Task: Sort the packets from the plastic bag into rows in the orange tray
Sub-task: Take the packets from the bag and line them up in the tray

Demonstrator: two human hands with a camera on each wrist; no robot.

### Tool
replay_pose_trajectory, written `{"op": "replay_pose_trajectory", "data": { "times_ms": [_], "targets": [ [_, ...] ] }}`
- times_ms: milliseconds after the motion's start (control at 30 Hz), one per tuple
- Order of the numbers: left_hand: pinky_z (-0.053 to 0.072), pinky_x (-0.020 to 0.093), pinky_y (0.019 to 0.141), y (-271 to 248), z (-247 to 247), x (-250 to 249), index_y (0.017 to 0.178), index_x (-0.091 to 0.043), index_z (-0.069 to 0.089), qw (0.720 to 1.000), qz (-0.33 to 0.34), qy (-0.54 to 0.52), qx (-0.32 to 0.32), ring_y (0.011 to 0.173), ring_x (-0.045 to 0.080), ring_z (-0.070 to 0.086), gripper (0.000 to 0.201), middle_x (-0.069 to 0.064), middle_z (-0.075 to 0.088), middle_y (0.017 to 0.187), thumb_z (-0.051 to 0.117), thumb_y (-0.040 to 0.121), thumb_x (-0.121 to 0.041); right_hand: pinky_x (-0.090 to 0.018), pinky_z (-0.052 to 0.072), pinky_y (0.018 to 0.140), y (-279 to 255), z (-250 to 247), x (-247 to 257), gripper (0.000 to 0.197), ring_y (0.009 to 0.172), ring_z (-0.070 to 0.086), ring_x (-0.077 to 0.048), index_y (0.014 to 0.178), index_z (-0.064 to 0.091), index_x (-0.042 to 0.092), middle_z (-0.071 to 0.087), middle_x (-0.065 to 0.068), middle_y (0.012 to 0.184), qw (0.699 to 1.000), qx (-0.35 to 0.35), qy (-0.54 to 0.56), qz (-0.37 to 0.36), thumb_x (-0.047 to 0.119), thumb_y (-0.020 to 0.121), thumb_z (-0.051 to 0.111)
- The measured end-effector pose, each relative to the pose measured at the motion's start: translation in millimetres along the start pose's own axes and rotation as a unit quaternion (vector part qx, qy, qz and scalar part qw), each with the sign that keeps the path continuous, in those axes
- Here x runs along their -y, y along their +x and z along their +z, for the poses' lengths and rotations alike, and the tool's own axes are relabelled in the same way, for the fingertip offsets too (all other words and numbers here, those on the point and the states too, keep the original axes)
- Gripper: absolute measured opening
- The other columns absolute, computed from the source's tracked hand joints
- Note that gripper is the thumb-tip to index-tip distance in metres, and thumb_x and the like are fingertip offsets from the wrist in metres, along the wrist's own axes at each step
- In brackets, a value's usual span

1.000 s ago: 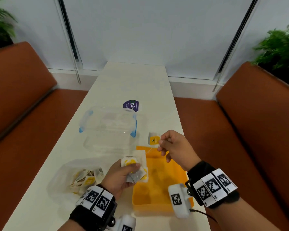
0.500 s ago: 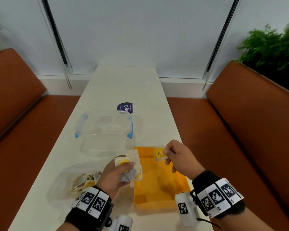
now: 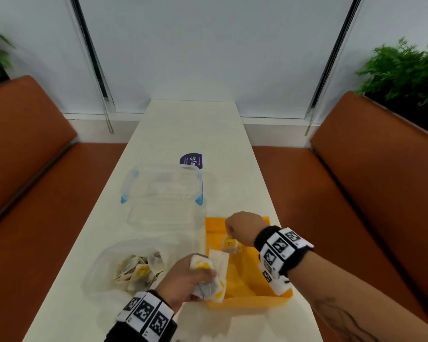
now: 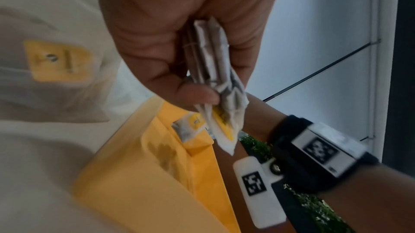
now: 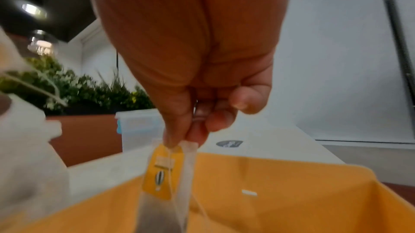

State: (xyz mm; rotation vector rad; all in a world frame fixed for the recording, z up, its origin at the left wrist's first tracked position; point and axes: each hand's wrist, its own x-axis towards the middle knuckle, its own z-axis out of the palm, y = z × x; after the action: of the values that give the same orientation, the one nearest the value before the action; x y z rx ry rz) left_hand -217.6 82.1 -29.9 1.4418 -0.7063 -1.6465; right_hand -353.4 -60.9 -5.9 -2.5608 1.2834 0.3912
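Orange bench seats flank a long white worktop [image 3: 190,129] that runs up the middle of the frame toward pale blinds. At lower left lies the clear plastic bag [image 3: 124,265], more packets heaped inside it. Just right of it, the left hand [image 3: 183,280] has its fingers [image 4: 197,94] curled round a bundle of packets [image 3: 210,277] at the near left edge of the orange tray [image 3: 247,299]. Further right, the right hand [image 3: 240,225] pinches a single packet [image 3: 229,244] by its top edge, hanging it over the tray's far half. The step in hand looks like placing the first packet; next it needs lowering flat against a wall to start a row.
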Motion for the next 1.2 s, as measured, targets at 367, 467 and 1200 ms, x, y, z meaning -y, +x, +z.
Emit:
{"op": "replay_pose_trajectory", "data": {
  "times_ms": [367, 467, 1200],
  "targets": [
    [0.044, 0.02, 0.048, 4.5, -4.1, 13.4, 0.082, -0.02, 0.059, 1.0, -0.022, 0.019, -0.008, 0.054, 0.01, 0.06, 0.029, -0.005, 0.063, 0.06, 0.069, 0.054, -0.02, -0.033, 0.047, 0.08, 59.9, 16.5, 9.0, 0.022, 0.092, 0.059, -0.027, 0.104, 0.064, 0.005, 0.062, -0.01, 0.105, 0.995, 0.009, -0.1, -0.011, 0.007, 0.092, 0.045],
    [0.044, 0.019, 0.047, 5.6, -2.9, 14.8, 0.082, -0.019, 0.059, 1.0, -0.025, 0.017, -0.009, 0.053, 0.011, 0.059, 0.028, -0.004, 0.063, 0.06, 0.067, 0.055, -0.02, -0.035, 0.047, 0.087, 65.3, 20.7, 8.6, 0.023, 0.108, 0.056, -0.029, 0.109, 0.061, 0.007, 0.056, -0.011, 0.117, 0.995, -0.026, -0.097, -0.017, 0.009, 0.094, 0.044],
    [0.049, 0.024, 0.053, 18.3, -5.5, 12.6, 0.09, -0.017, 0.061, 0.999, -0.038, 0.013, -0.002, 0.062, 0.014, 0.062, 0.033, 0.0, 0.065, 0.07, 0.068, 0.057, -0.02, -0.035, 0.038, 0.086, 66.6, 37.9, 7.2, 0.024, 0.106, 0.046, -0.026, 0.1, 0.066, 0.017, 0.054, -0.006, 0.11, 0.989, -0.128, -0.07, 0.005, 0.014, 0.092, 0.044]
  ]
}}
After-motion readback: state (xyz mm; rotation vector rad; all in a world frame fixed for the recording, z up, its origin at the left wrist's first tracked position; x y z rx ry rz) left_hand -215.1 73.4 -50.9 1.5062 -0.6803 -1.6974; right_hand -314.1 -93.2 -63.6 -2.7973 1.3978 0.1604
